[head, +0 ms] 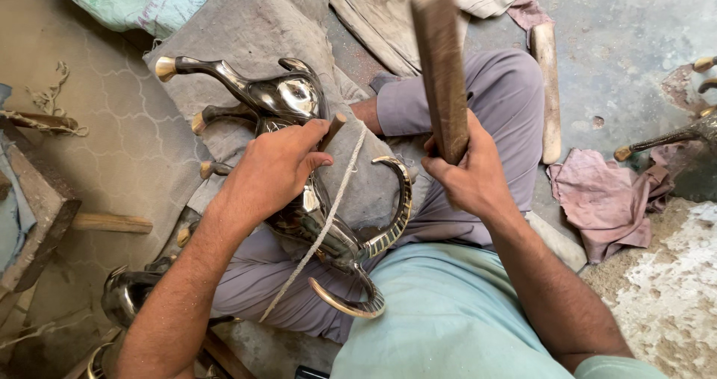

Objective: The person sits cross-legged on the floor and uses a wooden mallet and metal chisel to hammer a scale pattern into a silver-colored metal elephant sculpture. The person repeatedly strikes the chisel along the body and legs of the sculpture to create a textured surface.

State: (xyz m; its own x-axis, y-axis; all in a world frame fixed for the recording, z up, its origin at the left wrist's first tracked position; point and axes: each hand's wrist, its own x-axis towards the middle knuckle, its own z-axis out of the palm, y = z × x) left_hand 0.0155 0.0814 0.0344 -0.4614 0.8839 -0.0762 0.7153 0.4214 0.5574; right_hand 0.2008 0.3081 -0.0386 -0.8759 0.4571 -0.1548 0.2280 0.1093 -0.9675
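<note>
Risk is sitting in that raised wooden stick [441, 69] — your right hand [467, 177] is gripping its lower end while your left hand [272, 170] is closing around a short peg [333, 130] against the polished metal animal figure [299, 162] lying across your lap. If the stick is coming down off-line, it could be catching your left knuckles or denting the shiny body — and the figure, only pinned by one hand and a loose cord [317, 233], could be sliding off your knee.
</note>
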